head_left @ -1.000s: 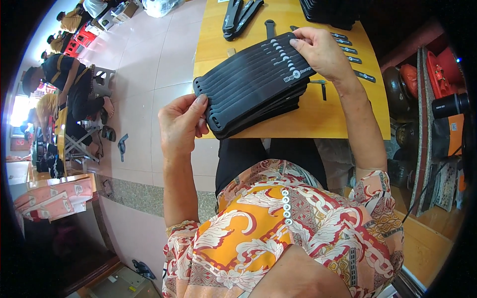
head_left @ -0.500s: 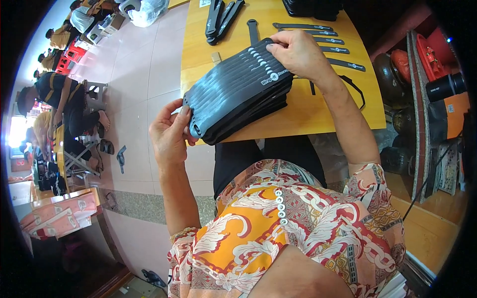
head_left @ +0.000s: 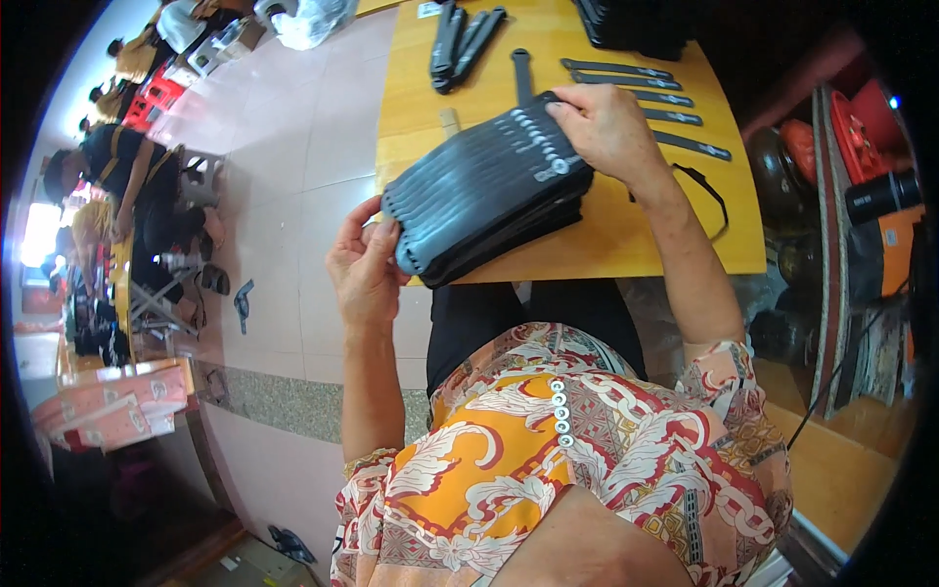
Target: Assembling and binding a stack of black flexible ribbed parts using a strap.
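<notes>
Between my two hands is a thick bundle of black straps (head_left: 479, 186), its top layer fanned into overlapping strips with white print near the right end. My left hand (head_left: 367, 259) pinches the near left end, where small holes show. At the far right end, my right hand (head_left: 604, 132) grips the straps with the thumb on top and the fingers partly hidden. The bundle lies tilted over the front left part of the yellow table (head_left: 665, 240). Just beyond it, one single strap (head_left: 522, 76) sticks out.
Several loose black straps (head_left: 675, 100) lie in a row at the right. Folded straps (head_left: 462, 47) and a dark stack (head_left: 631, 27) sit at the back. A thin black loop (head_left: 719, 201) rests near the right edge. Shelves (head_left: 831, 254) stand right; people (head_left: 122, 176) sit far left.
My view has shifted, so the table and bundle appear slightly further right and lower. Both hands keep their hold at the two ends; the top strips catch the light differently.
</notes>
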Demonstrator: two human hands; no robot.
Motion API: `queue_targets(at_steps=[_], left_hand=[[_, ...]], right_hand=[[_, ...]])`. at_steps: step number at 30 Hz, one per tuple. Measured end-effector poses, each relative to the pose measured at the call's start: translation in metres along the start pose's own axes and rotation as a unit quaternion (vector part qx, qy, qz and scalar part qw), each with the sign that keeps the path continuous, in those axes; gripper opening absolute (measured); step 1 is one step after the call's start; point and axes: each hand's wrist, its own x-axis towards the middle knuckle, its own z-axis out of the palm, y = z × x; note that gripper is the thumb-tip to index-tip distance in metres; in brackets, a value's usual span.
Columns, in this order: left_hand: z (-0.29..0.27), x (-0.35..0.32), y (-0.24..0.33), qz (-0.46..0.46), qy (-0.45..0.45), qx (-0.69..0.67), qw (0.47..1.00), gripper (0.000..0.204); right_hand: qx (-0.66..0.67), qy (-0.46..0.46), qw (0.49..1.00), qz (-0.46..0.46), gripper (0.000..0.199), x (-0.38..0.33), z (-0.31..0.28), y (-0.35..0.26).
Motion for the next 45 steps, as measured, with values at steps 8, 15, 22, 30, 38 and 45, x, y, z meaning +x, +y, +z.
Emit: queue_targets(at_steps=[8,15,22,30,38,45], left_hand=[[0.021,-0.008,-0.005,0.010,0.080,-0.050,0.996,0.042],[0.018,-0.002,0.000,-0.037,0.055,0.010,0.998,0.035],[0.011,0.007,0.002,-0.005,0.032,0.058,0.998,0.034],[0.066,0.018,0.052,0.277,-0.092,0.482,0.826,0.073],[0.097,0.045,0.037,0.176,-0.346,0.682,0.620,0.111],[0.101,0.039,0.029,0.157,-0.306,0.710,0.615,0.108]], right_hand=[[0.019,0.008,0.998,0.064,0.021,-0.011,-0.006,-0.014],[0.000,0.047,0.999,0.026,0.024,-0.014,0.003,0.003],[0.188,0.045,0.980,0.042,0.035,-0.017,0.022,0.014],[0.144,0.011,0.988,0.053,0.037,-0.020,0.020,0.020],[0.170,0.015,0.984,0.048,0.034,-0.014,0.029,0.017],[0.255,0.133,0.955,0.069,0.029,-0.037,0.023,0.030]])
